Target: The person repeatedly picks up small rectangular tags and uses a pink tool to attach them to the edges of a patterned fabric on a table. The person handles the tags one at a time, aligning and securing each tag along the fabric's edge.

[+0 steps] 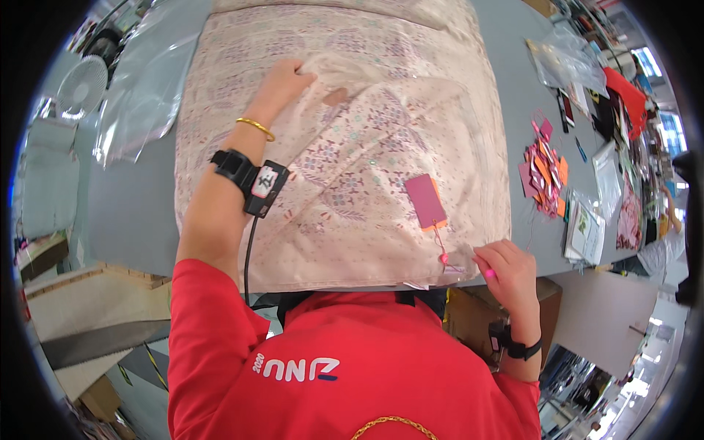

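A pale pink cloth (396, 268) with purple and green floral motifs lies folded in layers before me. My left hand (284, 86) is closed on its upper layer at the left, lifting a loose fold; some fingertips are hidden by the fabric. My right hand (510, 273) is at the near right corner, its bent fingers pinched at the cloth's edge. A small bright pink spot shows by its thumb. Between the hands, nearer the right one, a maroon hang tag (423, 201) with an orange tag behind it lies on the cloth, tied by a pink cord.
The cloth rests on a grey table (136, 213). Clear plastic bags (143, 88) lie at the left. At the right are a pile of maroon and orange tags (544, 172), a pen (581, 149), another plastic bag (568, 62) and a white packet (584, 233). A cardboard box (469, 319) stands below.
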`<state>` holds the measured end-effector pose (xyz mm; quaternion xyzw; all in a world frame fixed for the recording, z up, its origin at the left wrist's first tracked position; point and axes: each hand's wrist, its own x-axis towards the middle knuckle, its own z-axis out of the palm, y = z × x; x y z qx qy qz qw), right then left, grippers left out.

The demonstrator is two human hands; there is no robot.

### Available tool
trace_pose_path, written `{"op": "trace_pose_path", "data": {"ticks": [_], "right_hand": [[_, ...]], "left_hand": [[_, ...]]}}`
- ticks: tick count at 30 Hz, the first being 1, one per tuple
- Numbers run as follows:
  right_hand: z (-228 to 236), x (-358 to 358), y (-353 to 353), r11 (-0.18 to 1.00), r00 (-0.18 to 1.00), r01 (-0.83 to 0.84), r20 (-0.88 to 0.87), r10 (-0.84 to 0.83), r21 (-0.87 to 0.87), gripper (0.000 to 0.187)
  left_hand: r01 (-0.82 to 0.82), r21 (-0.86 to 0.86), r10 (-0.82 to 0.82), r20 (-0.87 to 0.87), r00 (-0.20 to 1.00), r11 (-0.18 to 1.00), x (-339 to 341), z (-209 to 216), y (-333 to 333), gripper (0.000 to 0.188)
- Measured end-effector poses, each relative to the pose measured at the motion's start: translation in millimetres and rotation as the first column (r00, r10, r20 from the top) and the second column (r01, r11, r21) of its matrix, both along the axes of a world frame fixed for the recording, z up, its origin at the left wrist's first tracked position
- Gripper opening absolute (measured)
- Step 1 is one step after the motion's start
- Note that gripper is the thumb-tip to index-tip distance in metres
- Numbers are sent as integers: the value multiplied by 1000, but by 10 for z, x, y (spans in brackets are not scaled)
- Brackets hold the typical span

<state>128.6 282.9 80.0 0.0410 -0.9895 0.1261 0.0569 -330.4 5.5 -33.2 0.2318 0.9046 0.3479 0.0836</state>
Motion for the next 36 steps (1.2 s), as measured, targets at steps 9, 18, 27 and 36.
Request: {"op": "trace_pose_path", "data": {"ticks": [9, 18, 27, 36], "right_hand": [[-637, 332, 417, 557, 791, 550, 174, -586, -622, 11], [-924, 880, 74, 244, 697, 622, 385, -605, -744, 23], [-861, 568, 3, 13, 809, 522, 490, -326, -853, 26], [-683, 399, 148, 42, 862, 204, 159, -481, -978, 26]], "left_hand": [[489, 204, -327, -523, 787, 848, 1720, 1091, 690, 17], [875, -17, -838, -297, 458, 484, 3352, 764, 960, 42], [699, -346, -773, -387, 502, 626, 3672, 531, 932, 91], [264, 466, -466, 396, 791, 844, 2789, 437, 1139, 29]]}}
